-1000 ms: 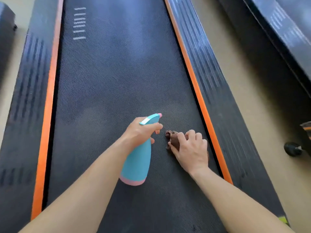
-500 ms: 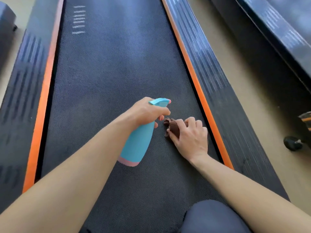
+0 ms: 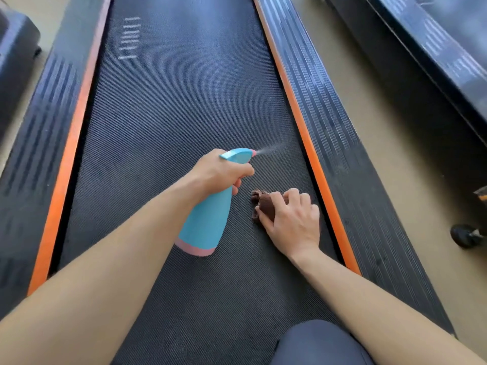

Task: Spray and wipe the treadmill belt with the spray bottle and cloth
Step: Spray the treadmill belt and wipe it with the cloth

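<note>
My left hand (image 3: 220,173) grips the neck of a turquoise spray bottle (image 3: 207,222) with a pink base, fingers squeezed on the trigger. A thin mist leaves its pink nozzle toward the right side of the dark treadmill belt (image 3: 171,109). The bottle hangs tilted above the belt. My right hand (image 3: 293,221) lies just right of the bottle, pressing a crumpled brown cloth (image 3: 262,202) onto the belt; most of the cloth is hidden under the palm.
Orange strips (image 3: 313,159) and black ribbed side rails (image 3: 350,143) border the belt on both sides. Another machine's black frame (image 3: 434,48) runs along the far right on the beige floor. A black wheel (image 3: 465,235) sits at right. My knee (image 3: 320,343) shows at the bottom.
The left hand has lifted the bottle slightly forward and squeezed the trigger; spray mist now shows. The right hand stays on the cloth. The camera has shifted, bringing my knee into view.
</note>
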### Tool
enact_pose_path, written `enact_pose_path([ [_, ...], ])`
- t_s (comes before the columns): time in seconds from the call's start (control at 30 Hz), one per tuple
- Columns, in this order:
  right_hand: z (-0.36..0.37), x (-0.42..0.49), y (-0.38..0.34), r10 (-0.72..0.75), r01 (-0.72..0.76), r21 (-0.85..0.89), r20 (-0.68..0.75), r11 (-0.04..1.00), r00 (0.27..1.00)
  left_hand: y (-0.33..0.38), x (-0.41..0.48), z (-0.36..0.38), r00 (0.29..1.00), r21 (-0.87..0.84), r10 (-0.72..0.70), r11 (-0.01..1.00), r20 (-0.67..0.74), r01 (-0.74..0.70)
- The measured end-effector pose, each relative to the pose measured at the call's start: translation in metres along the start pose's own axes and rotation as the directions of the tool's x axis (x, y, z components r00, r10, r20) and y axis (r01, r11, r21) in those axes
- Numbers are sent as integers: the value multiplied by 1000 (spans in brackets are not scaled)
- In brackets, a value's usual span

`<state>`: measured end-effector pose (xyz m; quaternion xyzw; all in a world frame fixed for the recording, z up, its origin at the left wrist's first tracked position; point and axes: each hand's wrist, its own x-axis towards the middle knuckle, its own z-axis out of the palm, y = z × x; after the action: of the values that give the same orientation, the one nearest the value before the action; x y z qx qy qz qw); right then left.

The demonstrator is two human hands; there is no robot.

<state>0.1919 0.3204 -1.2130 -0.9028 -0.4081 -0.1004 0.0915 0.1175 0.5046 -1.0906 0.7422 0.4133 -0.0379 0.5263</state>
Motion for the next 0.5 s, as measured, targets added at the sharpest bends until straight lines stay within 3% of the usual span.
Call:
enact_pose_path([
  [0.17, 2, 0, 1, 2, -2, 4, -8, 1000, 1000, -3, -11, -2, 999, 26, 8, 1000, 32, -8],
  [0.5, -4, -3, 4, 5, -2, 80, -37, 997, 999, -47, -35, -19, 994, 165, -105, 981, -7, 105],
])
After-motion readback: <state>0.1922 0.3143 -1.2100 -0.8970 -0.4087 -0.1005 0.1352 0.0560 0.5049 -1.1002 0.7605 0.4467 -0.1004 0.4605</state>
